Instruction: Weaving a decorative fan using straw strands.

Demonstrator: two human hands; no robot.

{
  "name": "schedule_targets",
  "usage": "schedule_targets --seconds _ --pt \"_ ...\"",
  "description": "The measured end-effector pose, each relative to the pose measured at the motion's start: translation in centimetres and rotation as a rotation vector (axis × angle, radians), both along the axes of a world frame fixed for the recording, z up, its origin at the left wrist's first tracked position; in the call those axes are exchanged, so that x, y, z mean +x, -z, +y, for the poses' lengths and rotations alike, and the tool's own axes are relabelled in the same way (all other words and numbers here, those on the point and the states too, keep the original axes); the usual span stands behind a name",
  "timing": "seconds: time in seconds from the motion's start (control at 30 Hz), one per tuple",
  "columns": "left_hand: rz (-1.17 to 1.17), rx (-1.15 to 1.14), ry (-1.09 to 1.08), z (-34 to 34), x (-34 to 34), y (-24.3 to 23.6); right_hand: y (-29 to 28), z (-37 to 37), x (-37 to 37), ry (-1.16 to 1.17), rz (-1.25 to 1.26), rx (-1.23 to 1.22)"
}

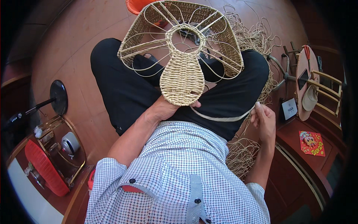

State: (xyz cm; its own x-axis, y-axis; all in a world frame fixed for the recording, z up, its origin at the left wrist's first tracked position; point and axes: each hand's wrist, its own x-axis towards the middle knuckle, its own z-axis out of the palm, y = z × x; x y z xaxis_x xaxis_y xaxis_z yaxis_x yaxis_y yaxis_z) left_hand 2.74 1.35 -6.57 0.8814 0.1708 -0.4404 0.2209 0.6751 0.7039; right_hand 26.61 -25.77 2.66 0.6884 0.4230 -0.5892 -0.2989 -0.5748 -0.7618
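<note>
A half-woven straw-coloured basket frame (182, 76) rests over my legs, with bare wire loops, a bound ring and a curved woven wall at its far side. Its densely woven paddle-shaped part points toward me, with small gaps near the lower end. Beneath that end, my left hand (167, 107) grips it from below; most of its fingers are hidden, though tips show at the right edge. A strand of twisted cord (223, 119) runs from under the paddle end to the right. My right hand (263, 118) pinches the strand's other end beside my right thigh.
Loose cord lies in a heap (257, 35) at the far right, with more cord (242, 156) beside my right hip. An orange container (140, 5) stands behind the frame. At right are a wooden chair (328, 91) and a cap (310, 98); at left, a round black base (59, 98).
</note>
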Motion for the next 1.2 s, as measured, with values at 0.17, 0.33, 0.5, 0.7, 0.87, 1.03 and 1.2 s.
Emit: schedule_targets --seconds 0.17,0.33,0.5,0.7,0.87,1.03,1.2 --pt "-0.209 -0.304 -0.110 0.1 -1.2 2.1 -3.0 6.6 -5.4 -0.038 -0.169 0.086" --pt "-0.231 -0.417 -0.181 -0.1 -0.8 2.0 -0.7 11.3 -8.1 -0.028 0.119 0.300" --pt "-0.272 -0.487 -0.156 0.2 -0.7 1.0 0.5 12.8 -9.2 -0.064 0.117 0.358" --pt "-0.251 -0.503 -0.165 0.5 -0.7 1.5 1.2 13.2 -10.2 -0.179 -0.180 0.344" --pt "-0.217 -0.484 -0.211 0.7 -0.7 1.7 0.2 13.6 -10.0 -0.239 -0.311 0.318" --pt "-0.237 -0.430 -0.191 0.8 -0.9 1.3 -0.4 14.0 -9.5 -0.427 -0.511 0.240" --pt "-0.245 -0.456 -0.236 1.0 -0.7 1.0 -0.3 14.1 -8.5 -0.516 -0.594 0.310"
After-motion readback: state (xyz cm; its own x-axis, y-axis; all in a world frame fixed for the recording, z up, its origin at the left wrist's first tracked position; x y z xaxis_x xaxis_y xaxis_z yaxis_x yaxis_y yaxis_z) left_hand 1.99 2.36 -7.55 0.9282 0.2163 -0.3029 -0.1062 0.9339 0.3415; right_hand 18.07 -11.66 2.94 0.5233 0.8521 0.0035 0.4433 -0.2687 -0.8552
